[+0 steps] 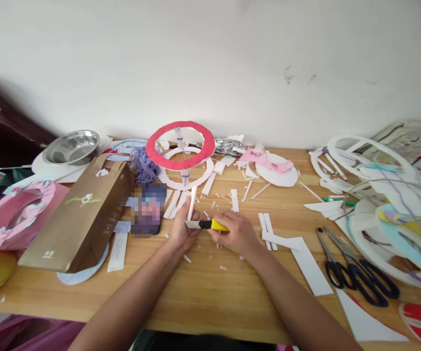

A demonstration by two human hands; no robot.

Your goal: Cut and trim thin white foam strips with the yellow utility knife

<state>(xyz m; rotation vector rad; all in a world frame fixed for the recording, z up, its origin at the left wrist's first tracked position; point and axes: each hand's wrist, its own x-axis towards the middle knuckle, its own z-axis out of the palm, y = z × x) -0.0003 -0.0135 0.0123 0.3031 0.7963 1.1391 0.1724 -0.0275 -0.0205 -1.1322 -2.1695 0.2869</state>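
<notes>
My left hand (184,227) is closed around a narrow white strip (193,199), which stands up at a slight tilt between thumb and fingers. In my right hand (236,232) is a yellow and black utility knife (218,224), gripped by its handle. Its bare blade points left and meets the lower part of the strip, or passes just in front of it; I cannot tell which. White scraps lie on the wood below both hands. Just beyond stands a red ring (207,155) above a white ring (164,180), with an upright piece between them.
Left are a brown box (75,214), a phone (155,209), purple yarn (143,163) and a metal bowl (72,148). Two pairs of scissors (360,268) lie right, near white card pieces (311,268) and stacked rings (374,141). A wall (210,63) bounds the back of the table (210,302).
</notes>
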